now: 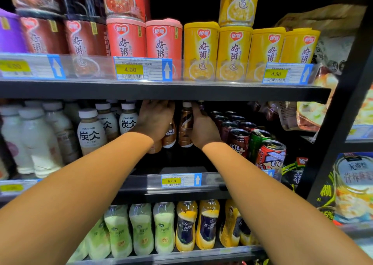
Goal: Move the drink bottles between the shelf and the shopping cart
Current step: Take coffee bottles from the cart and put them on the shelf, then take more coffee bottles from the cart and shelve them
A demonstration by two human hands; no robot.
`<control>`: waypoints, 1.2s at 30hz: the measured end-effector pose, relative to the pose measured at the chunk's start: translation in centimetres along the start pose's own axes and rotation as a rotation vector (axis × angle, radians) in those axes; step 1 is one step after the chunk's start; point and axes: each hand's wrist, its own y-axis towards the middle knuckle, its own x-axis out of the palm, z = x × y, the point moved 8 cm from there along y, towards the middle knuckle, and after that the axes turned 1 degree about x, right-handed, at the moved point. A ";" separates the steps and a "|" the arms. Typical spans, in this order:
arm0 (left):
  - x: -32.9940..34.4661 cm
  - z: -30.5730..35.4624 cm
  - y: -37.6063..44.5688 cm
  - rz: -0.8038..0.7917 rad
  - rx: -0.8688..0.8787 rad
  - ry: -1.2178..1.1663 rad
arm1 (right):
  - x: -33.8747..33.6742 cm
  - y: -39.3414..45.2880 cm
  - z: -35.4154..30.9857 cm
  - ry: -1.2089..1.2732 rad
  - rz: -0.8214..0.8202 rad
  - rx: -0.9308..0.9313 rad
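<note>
Both of my arms reach into the middle shelf [173, 188]. My left hand [154, 119] is wrapped over the top of a brown coffee bottle [169, 136] with "KAFE" on its label. My right hand [202, 126] grips a second brown coffee bottle [186, 123] with a white cap, standing just right of the first. Both bottles stand upright deep in the shelf, close together. Their upper parts are partly hidden by my fingers and by the shelf above. No shopping cart is in view.
White Tanbing latte bottles [91, 131] stand left of my hands, red and green cans [270, 155] to the right. Porridge cups [201, 51] fill the upper shelf. Green and yellow bottles [163, 228] line the lower shelf. A black upright post [343, 103] bounds the right side.
</note>
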 end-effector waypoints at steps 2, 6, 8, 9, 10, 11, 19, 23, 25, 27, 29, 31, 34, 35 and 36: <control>-0.7 -0.1 -0.3 0.036 -0.006 -0.054 | -0.9 -0.2 0.3 0.022 0.062 0.007; -2.8 0.5 -1.6 0.056 -0.042 -0.183 | -3.4 -1.1 0.6 0.027 0.043 0.073; -3.6 1.6 -3.0 0.048 -0.030 -0.297 | -4.8 -2.3 0.5 0.016 0.033 0.110; -3.9 2.2 -3.9 0.046 -0.025 -0.369 | -5.6 -3.2 0.4 0.020 0.037 0.116; -4.2 2.7 -4.9 0.049 -0.027 -0.455 | -6.3 -4.5 0.4 0.035 0.039 0.128; -4.6 3.3 -5.9 0.040 -0.038 -0.543 | -7.0 -6.0 0.5 0.043 0.039 0.146; -8.1 12.2 -12.1 0.150 0.213 -0.962 | -11.6 -21.4 4.5 -0.073 0.197 0.260; -9.0 19.9 -15.3 0.091 0.407 -1.099 | -13.0 -30.8 10.1 -0.169 0.227 0.454; -9.0 24.3 -17.0 0.038 0.486 -1.133 | -13.5 -35.4 13.3 -0.244 0.199 0.574; -9.0 28.9 -18.7 -0.027 0.551 -1.151 | -14.1 -40.1 16.6 -0.308 0.173 0.694; -8.8 33.6 -20.5 -0.094 0.612 -1.146 | -15.0 -44.6 19.6 -0.371 0.157 0.808; -8.4 38.5 -22.4 -0.161 0.682 -1.107 | -15.7 -49.1 22.4 -0.416 0.135 0.904; -8.1 45.4 -25.5 -0.265 0.789 -1.069 | -16.6 -55.9 26.2 -0.450 0.107 1.046; -8.1 47.5 -26.5 -0.298 0.811 -1.075 | -16.9 -58.0 27.4 -0.451 0.089 1.105; -8.1 49.5 -27.6 -0.331 0.831 -1.073 | -17.2 -60.2 28.5 -0.449 0.066 1.164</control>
